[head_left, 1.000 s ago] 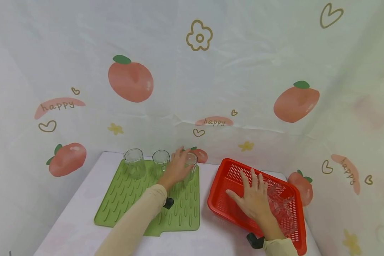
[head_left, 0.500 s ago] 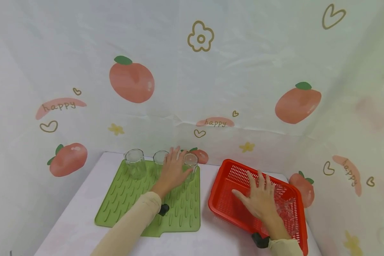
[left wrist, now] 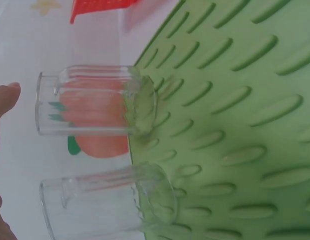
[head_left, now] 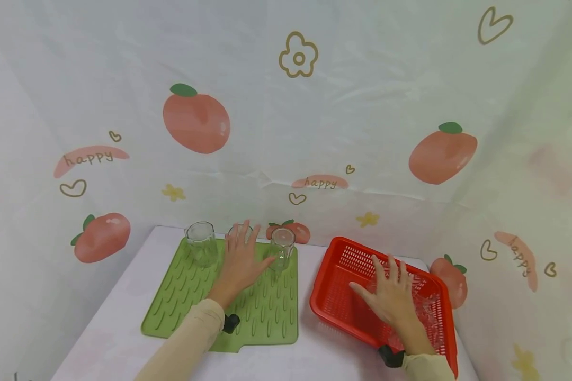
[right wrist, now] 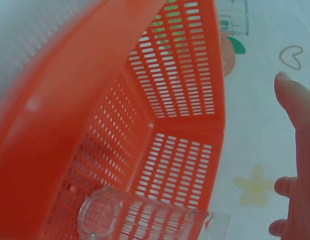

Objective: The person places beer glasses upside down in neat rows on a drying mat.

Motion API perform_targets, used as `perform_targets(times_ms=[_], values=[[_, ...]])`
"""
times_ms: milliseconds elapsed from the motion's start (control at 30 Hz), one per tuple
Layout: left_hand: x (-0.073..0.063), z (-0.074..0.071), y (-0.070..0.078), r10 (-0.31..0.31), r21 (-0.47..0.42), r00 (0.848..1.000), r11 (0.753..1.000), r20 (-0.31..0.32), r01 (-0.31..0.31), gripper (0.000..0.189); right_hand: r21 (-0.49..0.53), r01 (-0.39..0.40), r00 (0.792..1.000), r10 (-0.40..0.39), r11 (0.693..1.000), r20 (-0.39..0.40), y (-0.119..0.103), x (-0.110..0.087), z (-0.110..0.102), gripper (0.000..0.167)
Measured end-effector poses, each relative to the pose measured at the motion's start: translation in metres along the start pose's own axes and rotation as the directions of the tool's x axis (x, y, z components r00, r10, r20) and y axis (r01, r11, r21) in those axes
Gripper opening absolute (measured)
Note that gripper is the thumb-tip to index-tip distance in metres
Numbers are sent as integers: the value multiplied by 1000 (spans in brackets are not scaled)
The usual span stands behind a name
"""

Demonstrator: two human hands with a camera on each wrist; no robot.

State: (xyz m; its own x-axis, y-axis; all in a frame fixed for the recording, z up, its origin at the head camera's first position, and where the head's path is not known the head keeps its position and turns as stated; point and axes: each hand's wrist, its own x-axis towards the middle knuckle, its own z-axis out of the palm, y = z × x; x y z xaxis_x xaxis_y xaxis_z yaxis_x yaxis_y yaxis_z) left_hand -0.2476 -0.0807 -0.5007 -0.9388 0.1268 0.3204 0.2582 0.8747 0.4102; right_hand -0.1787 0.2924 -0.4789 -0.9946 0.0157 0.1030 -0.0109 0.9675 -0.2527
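Observation:
My left hand (head_left: 238, 267) hovers over the green ribbed mat (head_left: 267, 312), fingers spread, holding nothing. In the head view it partly covers the middle glass mug, which the left wrist view shows as the lower mug (left wrist: 102, 205). Right of that hand stands another clear mug (head_left: 283, 248), upright near the mat's far right corner. A third glass mug (head_left: 202, 246) is at the far left corner. Above the red basket (head_left: 316, 296), my right hand (head_left: 390, 299) is spread and grips nothing. Clear glassware (head_left: 428, 312) lies in the basket's right side, including a glass mug on its side (right wrist: 144, 215).
The mat and basket sit side by side on a white table (head_left: 310, 338), with a strip of tabletop between them. A white curtain (head_left: 362, 106) printed with fruit rises directly behind. The basket's perforated walls stand higher than its floor.
My left hand has let go of the right mug and moved left and toward me, leaving that mug standing on the mat. The right hand has shifted slightly right over the basket.

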Motion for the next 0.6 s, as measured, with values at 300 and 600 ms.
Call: perform_targets(times_ms=[300, 600], values=[[-27, -6, -15, -23, -46, 999, 999, -29, 22, 100, -11, -32, 999, 32, 999, 40, 7, 0, -2, 108], [-45, -9, -43, -75, -4, 997, 997, -28, 75, 104, 21, -33, 997, 32, 999, 65, 14, 5, -2, 108]])
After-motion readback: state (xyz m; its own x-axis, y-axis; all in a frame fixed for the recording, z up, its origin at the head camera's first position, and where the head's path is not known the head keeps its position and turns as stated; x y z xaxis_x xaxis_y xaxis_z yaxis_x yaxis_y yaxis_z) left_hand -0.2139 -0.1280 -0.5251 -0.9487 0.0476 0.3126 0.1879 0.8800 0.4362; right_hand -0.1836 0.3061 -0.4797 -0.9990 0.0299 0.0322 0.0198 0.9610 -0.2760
